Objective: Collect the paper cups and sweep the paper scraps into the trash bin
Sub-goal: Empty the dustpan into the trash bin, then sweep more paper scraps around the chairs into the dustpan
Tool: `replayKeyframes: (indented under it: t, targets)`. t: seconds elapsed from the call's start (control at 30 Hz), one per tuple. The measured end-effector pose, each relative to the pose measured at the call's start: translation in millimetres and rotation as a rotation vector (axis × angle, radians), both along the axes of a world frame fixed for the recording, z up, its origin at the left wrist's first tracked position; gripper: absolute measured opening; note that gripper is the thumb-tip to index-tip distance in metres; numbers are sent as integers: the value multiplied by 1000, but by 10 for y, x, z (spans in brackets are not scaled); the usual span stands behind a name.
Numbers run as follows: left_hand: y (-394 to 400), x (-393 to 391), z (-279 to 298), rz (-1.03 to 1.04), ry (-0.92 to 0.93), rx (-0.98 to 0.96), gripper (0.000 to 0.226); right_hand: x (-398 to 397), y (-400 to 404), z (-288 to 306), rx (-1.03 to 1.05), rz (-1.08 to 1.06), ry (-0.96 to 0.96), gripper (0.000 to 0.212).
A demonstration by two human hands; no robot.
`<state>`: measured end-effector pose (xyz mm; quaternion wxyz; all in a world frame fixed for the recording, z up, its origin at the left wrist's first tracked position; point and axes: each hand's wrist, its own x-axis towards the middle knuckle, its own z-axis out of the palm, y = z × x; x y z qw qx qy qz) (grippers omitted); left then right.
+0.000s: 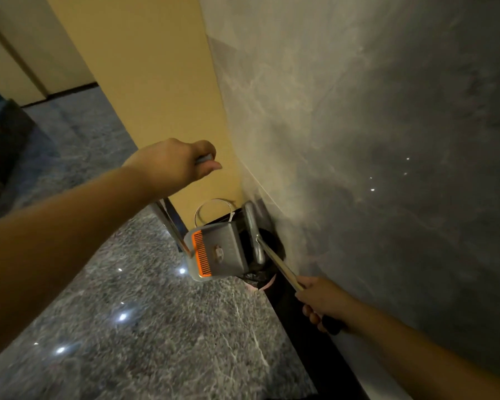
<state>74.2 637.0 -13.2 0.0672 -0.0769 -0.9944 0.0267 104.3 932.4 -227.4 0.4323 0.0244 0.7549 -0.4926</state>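
Dustpan grey plastic, matt, with an orange plastic comb strip; its handle shiny metal. Broom head grey, smooth, looks plastic; broom pole pale, satin metal look, dark matt grip under the right hand. Floor polished grey stone, glossy with light glints; right wall smooth grey marble-look, slight sheen; yellow wall matt paint; bin liner black crinkled glossy plastic.
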Motion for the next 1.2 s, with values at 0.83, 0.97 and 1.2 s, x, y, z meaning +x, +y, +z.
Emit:
replayKeyframes:
  t: [0.83,0.97,1.2]
  targets:
    - [-2419,3893,-720,686,132,205,41,2015,-2846,260,-4,433,75,45]
    - [-2764,4323,-919,811,170,215,42,2192,-3451,205,44,570,106,49]
    - [-3576,4861,-1232,1107,197,329,42,2361,-4810,-8,65,806,94,39]
